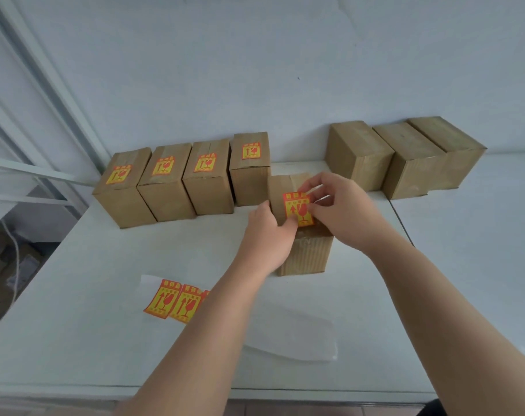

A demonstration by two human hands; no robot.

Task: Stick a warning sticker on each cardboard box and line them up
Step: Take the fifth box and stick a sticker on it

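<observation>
White counter (105,340) against a pale painted wall (255,70), both smooth and matte. Mid-counter stands 1 brown corrugated cardboard box (309,253), upright, forward of the rows behind it. Red-and-yellow rectangular warning sticker (297,207) lies on its top face. Left hand (265,238) wraps the box's left side, thumb at the sticker's lower-left corner. Right hand (342,211) pinches the sticker's upper-right edge between thumb and fingers. Cannot tell how much of the sticker is stuck down.

Risks, as judged:
- Sticker looks like thin glossy film. Pressing from both ends at once would likely trap a crease or bubble. Smoothing outward from the thumb corner looks safer.
- It looks a touch rotated against the box edges. Pressing now fixes the skew, and peeling it back could tear the board's paper skin.
- Glossy tape shows near the box's upper front edge, slick next to ribbed fibrous board, so adhesion may be uneven there.
- Box is tall and looks light. A sideways push could tip or slide it.

Back left: 4 stickered brown cardboard boxes (165,187) side by side. Back right: 3 plain brown cardboard boxes (411,163), touching. Near left: white backing sheet with spare stickers (172,300), and beside it a bare white release liner (291,334).
</observation>
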